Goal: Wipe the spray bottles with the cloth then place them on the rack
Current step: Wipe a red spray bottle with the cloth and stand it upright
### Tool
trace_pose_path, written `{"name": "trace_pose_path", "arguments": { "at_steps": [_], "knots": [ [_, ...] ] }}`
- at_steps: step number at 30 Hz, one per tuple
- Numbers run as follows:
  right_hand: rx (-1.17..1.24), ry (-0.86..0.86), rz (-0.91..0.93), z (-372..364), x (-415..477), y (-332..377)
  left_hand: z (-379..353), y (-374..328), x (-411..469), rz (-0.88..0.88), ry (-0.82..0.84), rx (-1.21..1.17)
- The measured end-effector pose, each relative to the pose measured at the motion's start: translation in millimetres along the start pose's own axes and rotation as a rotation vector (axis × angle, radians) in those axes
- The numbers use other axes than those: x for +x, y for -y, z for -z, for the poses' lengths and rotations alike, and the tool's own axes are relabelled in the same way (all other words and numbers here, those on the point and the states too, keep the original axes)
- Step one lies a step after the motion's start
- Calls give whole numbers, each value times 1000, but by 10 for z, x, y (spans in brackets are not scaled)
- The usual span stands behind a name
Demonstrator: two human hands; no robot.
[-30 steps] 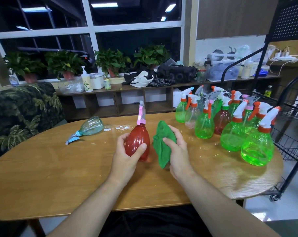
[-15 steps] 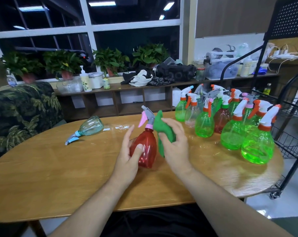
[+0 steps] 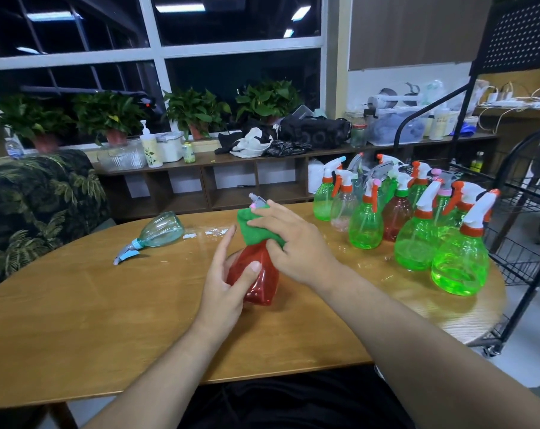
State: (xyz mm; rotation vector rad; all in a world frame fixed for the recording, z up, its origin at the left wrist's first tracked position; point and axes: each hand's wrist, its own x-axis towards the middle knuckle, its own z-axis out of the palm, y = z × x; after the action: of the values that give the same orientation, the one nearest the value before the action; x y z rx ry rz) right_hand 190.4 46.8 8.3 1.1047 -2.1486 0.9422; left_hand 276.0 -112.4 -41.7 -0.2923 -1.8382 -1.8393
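Observation:
A red spray bottle [image 3: 260, 275] stands tilted on the wooden table [image 3: 76, 320] in front of me. My left hand [image 3: 227, 283] holds its lower body, thumb across the front. My right hand [image 3: 296, 243] grips a green cloth [image 3: 251, 232] wrapped over the bottle's neck and upper body; only the grey tip of the sprayer head shows above it. A group of several green, red and clear spray bottles [image 3: 417, 224] stands at the table's right side. The black wire rack [image 3: 522, 212] is beside the table at the far right.
A clear bluish spray bottle [image 3: 157, 235] lies on its side at the table's back left. A leaf-patterned sofa [image 3: 36, 205] is at the left. A low shelf [image 3: 231, 181] with plants, bags and containers runs under the window behind the table.
My right hand has carried the green cloth from beside the red bottle up onto its neck and sprayer head. My left hand has shifted lower on the bottle's body.

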Motion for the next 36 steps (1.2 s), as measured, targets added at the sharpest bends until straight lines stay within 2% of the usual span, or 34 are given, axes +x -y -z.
{"name": "trace_pose_path", "arguments": {
  "at_steps": [2,7,11,12,16,21,25,29,33,36],
  "knots": [
    [-36,-52,-8,29,2,4,7,-9,4,-11,-10,5],
    [-110,-131,-185,174,73,-29,26,-20,20,-17,-57,29],
    [94,-222,-274,285,248,57,7,-57,15,-23,-30,64],
    [153,-215,-286,308,310,93,-9,-73,7,-28,-14,75],
    [224,27,-280,298,445,180,4,-77,-35,-36,17,49],
    [356,-11,-407,315,437,144,3,-86,-51,-47,-18,15],
    [392,36,-510,330,359,66,29,-81,-23,-25,-72,-55],
    [404,88,-554,407,231,10,76,-51,26,-41,-105,-11],
    [432,-73,-619,361,7,60,56,-33,29,-85,-93,42],
    [575,-156,-691,200,-283,148,14,-19,31,-80,-64,84]
  ]
}}
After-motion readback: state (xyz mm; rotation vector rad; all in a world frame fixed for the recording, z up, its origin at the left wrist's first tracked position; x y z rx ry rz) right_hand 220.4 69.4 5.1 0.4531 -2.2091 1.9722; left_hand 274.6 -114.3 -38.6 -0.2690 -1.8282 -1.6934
